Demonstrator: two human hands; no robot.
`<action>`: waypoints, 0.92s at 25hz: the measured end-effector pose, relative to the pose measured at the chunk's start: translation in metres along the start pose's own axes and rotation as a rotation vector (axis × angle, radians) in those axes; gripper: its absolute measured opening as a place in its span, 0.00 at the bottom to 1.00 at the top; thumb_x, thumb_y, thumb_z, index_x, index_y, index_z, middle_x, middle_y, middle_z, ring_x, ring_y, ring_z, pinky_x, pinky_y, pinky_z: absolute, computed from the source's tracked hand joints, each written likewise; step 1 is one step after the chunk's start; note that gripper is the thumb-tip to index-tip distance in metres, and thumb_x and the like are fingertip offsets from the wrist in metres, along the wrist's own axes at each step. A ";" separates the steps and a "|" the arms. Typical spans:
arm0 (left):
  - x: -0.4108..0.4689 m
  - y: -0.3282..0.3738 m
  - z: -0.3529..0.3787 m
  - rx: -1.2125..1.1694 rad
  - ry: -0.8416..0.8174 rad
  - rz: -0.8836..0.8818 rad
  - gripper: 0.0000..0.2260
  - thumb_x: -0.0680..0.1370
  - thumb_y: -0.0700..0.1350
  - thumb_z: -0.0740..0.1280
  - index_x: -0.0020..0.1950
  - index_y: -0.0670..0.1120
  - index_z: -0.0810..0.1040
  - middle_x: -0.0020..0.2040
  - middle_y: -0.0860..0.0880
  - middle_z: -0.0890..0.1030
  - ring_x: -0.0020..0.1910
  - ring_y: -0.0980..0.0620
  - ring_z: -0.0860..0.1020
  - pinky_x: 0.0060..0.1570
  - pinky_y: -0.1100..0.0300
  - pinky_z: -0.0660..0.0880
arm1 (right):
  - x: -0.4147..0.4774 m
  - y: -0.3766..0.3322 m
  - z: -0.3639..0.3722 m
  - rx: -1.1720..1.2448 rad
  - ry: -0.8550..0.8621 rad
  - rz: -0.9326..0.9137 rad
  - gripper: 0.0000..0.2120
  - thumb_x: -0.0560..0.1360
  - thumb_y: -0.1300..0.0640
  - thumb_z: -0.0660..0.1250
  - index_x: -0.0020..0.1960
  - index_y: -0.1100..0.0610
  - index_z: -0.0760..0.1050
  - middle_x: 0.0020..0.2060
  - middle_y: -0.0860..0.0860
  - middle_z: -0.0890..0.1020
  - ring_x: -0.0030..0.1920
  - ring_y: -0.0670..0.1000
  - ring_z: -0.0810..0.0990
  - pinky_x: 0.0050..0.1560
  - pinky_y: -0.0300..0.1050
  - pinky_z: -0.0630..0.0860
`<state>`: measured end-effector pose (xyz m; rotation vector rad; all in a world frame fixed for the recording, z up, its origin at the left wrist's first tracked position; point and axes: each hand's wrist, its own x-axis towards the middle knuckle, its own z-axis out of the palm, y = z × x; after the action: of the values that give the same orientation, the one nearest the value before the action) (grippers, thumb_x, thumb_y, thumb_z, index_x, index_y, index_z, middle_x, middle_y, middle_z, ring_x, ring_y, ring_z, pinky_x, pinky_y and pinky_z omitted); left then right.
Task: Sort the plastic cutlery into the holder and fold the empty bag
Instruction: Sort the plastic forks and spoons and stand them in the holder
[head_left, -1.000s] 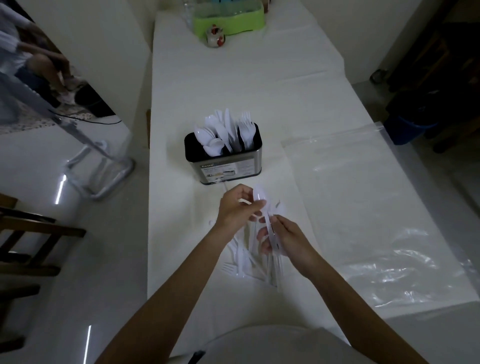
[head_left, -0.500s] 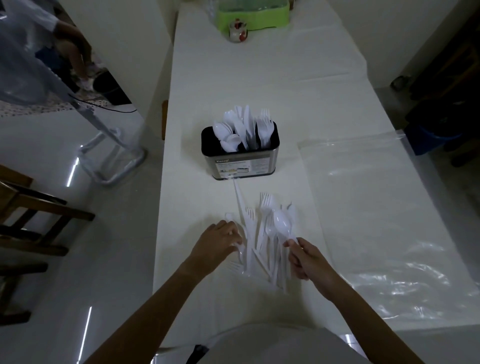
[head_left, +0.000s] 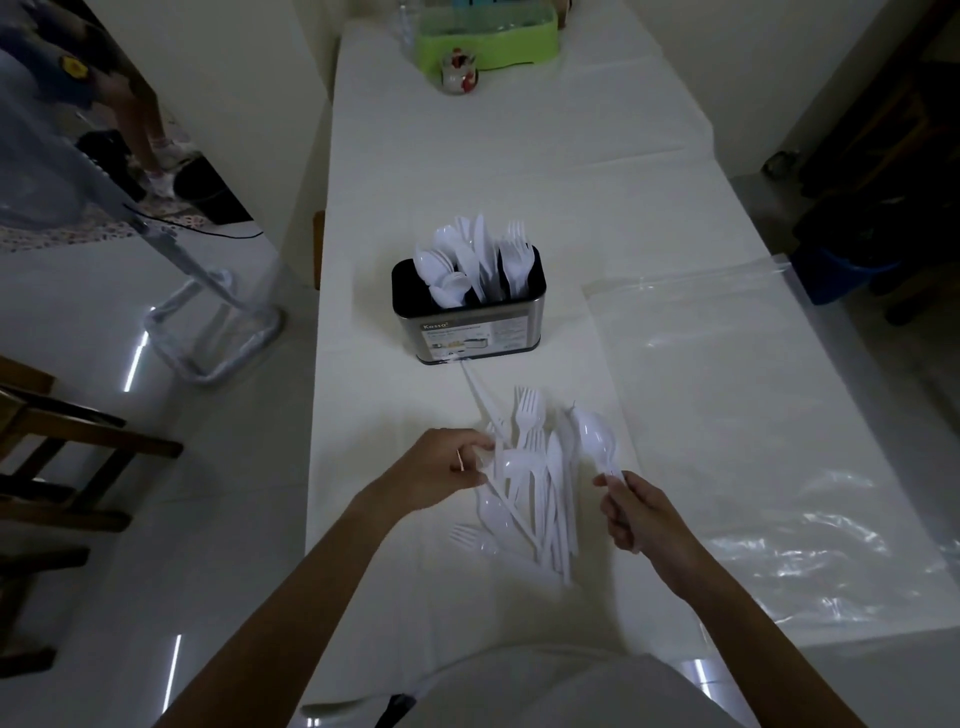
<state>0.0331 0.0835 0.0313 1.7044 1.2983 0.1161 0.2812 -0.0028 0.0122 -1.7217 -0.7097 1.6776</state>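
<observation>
A dark metal holder (head_left: 470, 332) stands mid-table with white spoons, knives and forks upright in its compartments. In front of it lies a loose pile of white plastic cutlery (head_left: 535, 488). My right hand (head_left: 641, 512) grips the handle of a white spoon (head_left: 596, 441), bowl pointing away, just right of the pile. My left hand (head_left: 441, 470) lies at the pile's left edge, its fingers curled round a piece there. The empty clear plastic bag (head_left: 737, 415) lies flat on the table to the right.
The long white table (head_left: 519, 171) runs away from me. A green rack (head_left: 488, 36) and a small jar (head_left: 460, 73) stand at its far end. Wooden chairs (head_left: 57, 452) sit at left, a blue bin (head_left: 841, 270) at right. A person stands at the far left.
My hands have drawn apart and dropped toward me. The right hand carried the spoon to the right of the pile; the left hand went down to the pile's left edge.
</observation>
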 end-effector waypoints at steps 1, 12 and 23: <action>-0.001 0.003 -0.001 -0.093 -0.051 -0.050 0.14 0.74 0.38 0.70 0.59 0.44 0.79 0.36 0.52 0.77 0.31 0.61 0.74 0.35 0.71 0.70 | 0.000 0.001 0.001 0.002 0.006 0.006 0.10 0.81 0.56 0.56 0.50 0.59 0.74 0.29 0.51 0.71 0.24 0.46 0.67 0.24 0.37 0.62; -0.010 0.035 0.066 -1.040 -0.071 -0.526 0.03 0.74 0.37 0.69 0.42 0.41 0.81 0.39 0.43 0.80 0.39 0.48 0.79 0.44 0.59 0.76 | -0.023 0.016 0.027 0.032 0.008 -0.036 0.13 0.82 0.56 0.55 0.48 0.64 0.74 0.40 0.59 0.84 0.39 0.56 0.84 0.40 0.48 0.80; -0.020 0.046 0.084 -0.556 0.100 -0.381 0.06 0.72 0.39 0.71 0.48 0.42 0.83 0.38 0.51 0.81 0.39 0.54 0.77 0.35 0.70 0.71 | -0.039 0.028 0.035 0.083 -0.037 -0.101 0.13 0.81 0.53 0.54 0.44 0.62 0.68 0.29 0.52 0.72 0.24 0.47 0.68 0.26 0.40 0.67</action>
<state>0.1047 0.0167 0.0273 0.9780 1.4735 0.3093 0.2428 -0.0475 0.0171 -1.5756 -0.7213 1.6503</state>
